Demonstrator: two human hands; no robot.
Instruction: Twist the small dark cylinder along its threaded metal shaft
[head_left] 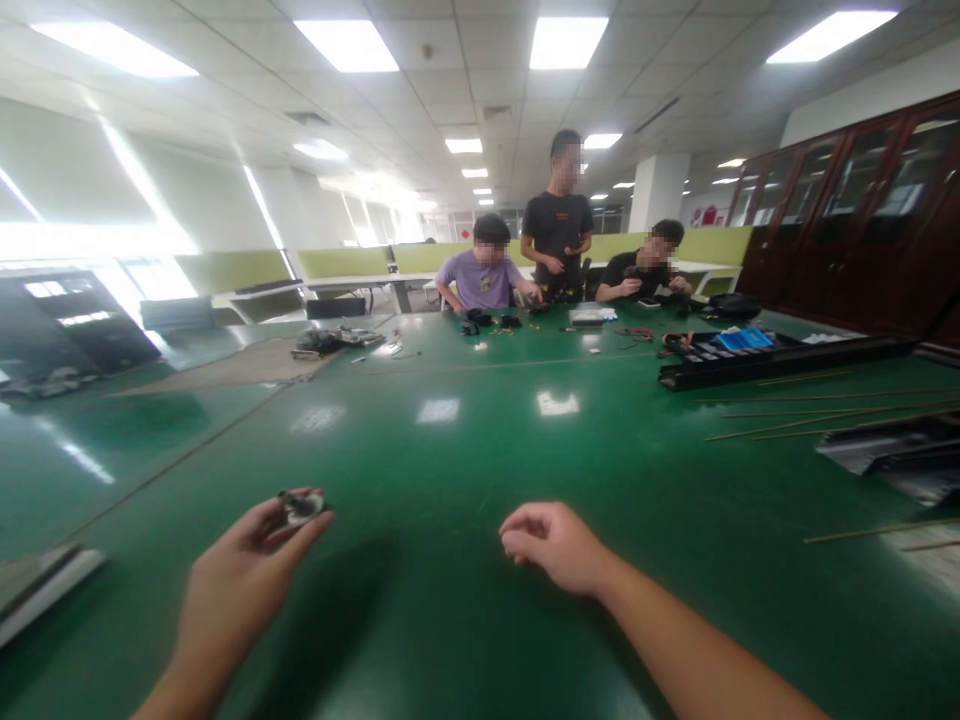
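Observation:
My left hand is closed around a small round metal part, held between thumb and fingers above the green table. The part has a pale, shiny disc and a dark stub at its left side; its exact kind does not show. My right hand hovers over the table some way to the right, its fingers curled and thumb pressed against them. Whatever sits inside that pinch, if anything, is hidden. Bare green tabletop lies between the two hands.
Long thin rods and dark metal channels lie at right, behind them a long black tray. A pale-edged object is at lower left. Three people are at the far side, one standing person between two seated ones.

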